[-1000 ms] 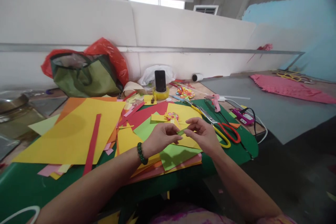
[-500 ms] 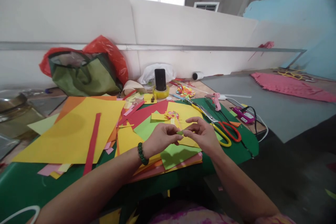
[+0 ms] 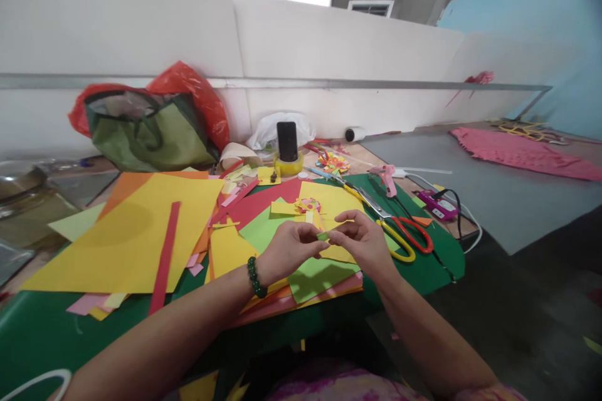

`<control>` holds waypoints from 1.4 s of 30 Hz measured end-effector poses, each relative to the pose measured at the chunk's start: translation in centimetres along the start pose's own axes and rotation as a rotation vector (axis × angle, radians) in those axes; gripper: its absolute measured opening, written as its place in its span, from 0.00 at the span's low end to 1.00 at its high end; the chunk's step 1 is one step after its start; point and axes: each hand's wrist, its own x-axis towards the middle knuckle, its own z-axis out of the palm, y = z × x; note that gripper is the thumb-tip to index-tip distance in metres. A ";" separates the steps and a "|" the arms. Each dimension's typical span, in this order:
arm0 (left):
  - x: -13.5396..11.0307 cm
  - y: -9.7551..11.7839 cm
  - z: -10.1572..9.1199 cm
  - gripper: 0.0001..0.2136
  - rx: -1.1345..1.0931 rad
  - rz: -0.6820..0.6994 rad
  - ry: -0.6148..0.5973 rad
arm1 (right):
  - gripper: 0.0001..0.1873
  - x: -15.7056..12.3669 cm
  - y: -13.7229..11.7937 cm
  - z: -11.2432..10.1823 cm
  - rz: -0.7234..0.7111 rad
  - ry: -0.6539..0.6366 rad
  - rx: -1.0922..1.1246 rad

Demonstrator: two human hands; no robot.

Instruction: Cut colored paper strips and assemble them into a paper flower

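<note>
Between my two hands is a small piece of green paper (image 3: 322, 236), pinched at both ends. My left hand (image 3: 290, 247), with a green bead bracelet at the wrist, closes thumb and fingers on its left end. My right hand (image 3: 361, 238) pinches the other end, its upper fingers curled above. Under them lie a light green sheet (image 3: 320, 277) and a yellow sheet (image 3: 336, 197). Just beyond the fingers, a small paper flower (image 3: 308, 205) in pink, red and yellow rests on the yellow sheet.
Red-handled scissors (image 3: 414, 232) and yellow-handled scissors (image 3: 399, 249) lie right of my hands, near a pink glue gun (image 3: 386, 178). A phone (image 3: 287, 141) stands in a tape roll (image 3: 289, 166). Large yellow paper (image 3: 117, 232) with a red strip (image 3: 165, 257) lies left.
The hands stay almost in place; the green paper piece has turned slightly between the fingertips. Nothing else has moved.
</note>
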 end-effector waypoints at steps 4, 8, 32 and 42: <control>0.1 -0.1 0.0 0.05 0.014 -0.010 0.001 | 0.25 -0.1 0.1 0.2 -0.021 0.013 -0.020; 0.3 -0.5 -0.2 0.06 -0.084 -0.033 -0.030 | 0.26 -0.2 0.1 0.4 -0.037 0.024 -0.046; 0.4 0.4 -1.8 0.11 0.150 0.090 -0.197 | 0.18 -0.6 -0.8 -0.3 -0.108 -0.104 -0.268; 1.0 -0.1 -2.6 0.09 -0.285 -0.196 -0.168 | 0.15 1.1 -1.1 -5.8 -0.236 0.045 -0.752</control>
